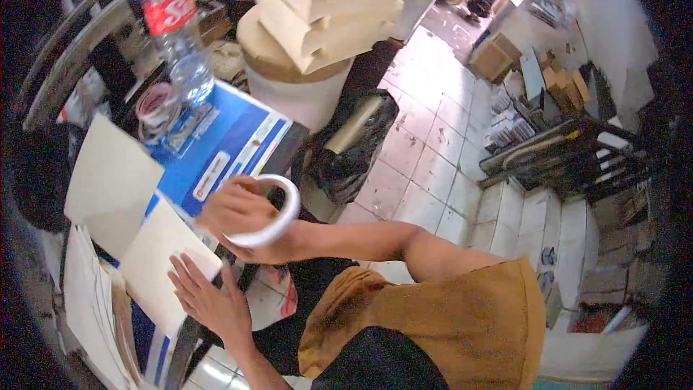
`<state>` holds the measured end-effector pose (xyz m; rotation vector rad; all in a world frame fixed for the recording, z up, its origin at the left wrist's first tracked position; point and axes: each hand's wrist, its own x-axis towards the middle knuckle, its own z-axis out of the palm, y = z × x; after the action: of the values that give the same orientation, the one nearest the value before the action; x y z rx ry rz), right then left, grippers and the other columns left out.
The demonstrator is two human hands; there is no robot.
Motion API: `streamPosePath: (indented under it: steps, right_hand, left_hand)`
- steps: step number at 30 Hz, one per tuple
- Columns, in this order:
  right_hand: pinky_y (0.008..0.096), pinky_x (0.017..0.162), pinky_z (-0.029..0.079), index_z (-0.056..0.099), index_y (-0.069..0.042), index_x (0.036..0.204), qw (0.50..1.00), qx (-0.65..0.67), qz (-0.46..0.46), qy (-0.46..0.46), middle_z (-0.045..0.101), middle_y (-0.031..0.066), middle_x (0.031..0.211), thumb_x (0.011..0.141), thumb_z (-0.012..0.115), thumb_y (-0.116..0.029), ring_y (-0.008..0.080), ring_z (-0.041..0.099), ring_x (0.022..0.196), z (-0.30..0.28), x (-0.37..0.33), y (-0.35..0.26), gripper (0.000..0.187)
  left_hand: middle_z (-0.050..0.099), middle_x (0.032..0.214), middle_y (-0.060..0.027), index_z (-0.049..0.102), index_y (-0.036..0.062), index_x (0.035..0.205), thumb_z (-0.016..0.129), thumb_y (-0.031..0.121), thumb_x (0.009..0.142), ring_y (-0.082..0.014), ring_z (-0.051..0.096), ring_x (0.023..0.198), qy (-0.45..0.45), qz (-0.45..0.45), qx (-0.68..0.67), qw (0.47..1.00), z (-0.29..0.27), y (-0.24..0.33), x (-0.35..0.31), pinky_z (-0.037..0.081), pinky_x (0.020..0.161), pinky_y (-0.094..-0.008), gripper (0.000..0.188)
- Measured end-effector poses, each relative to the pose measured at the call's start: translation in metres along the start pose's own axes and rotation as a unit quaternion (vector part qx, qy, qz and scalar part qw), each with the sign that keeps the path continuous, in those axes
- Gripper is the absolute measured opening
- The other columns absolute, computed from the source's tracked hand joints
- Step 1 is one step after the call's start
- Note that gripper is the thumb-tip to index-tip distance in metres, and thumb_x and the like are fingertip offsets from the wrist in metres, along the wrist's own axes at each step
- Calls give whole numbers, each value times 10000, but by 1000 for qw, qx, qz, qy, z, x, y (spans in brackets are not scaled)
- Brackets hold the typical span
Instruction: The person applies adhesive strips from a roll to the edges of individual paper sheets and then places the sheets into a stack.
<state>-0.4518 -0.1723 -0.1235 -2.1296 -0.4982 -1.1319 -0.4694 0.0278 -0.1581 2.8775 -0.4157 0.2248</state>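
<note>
My left hand lies with fingers stretched out on the near corner of a cream card sheet, pressing it flat. Above the sheet's right edge is my right hand, fingers curled and somewhat blurred. A white ring, like a roll of tape, sits at that hand and crosses in front of the wrist; how the fingers grip it is partly hidden. Another cream card lies just beyond, its edge next to the first one. Both rest over a blue printed board.
A plastic bottle with a red label stands on the board beside some tape rolls. Stacked cream card pieces rest on a round-topped bucket. More sheets lie at lower left. A black bag and tiled floor are to the right.
</note>
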Motion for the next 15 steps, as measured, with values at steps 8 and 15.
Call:
streamPosePath:
  steps: [8, 15]
  right_hand:
    - [431, 935, 382, 636, -98, 1064, 985, 72, 133, 84, 645, 59, 945, 919, 678, -35, 245, 636, 915, 50, -12, 52, 164]
    - [460, 966, 380, 621, -101, 1098, 987, 24, 140, 78, 650, 69, 952, 917, 689, -39, 255, 645, 929, 52, -11, 53, 203]
  left_hand:
    - [573, 1409, -135, 513, 20, 1465, 578, 247, 1028, -310, 572, 1243, 251, 19, -109, 962, -27, -148, -26, 489, 1030, -453, 497]
    - [686, 1043, -110, 644, 24, 1322, 660, 259, 988, -237, 660, 927, 264, -169, 160, 936, -92, -309, 23, 565, 835, -395, 409]
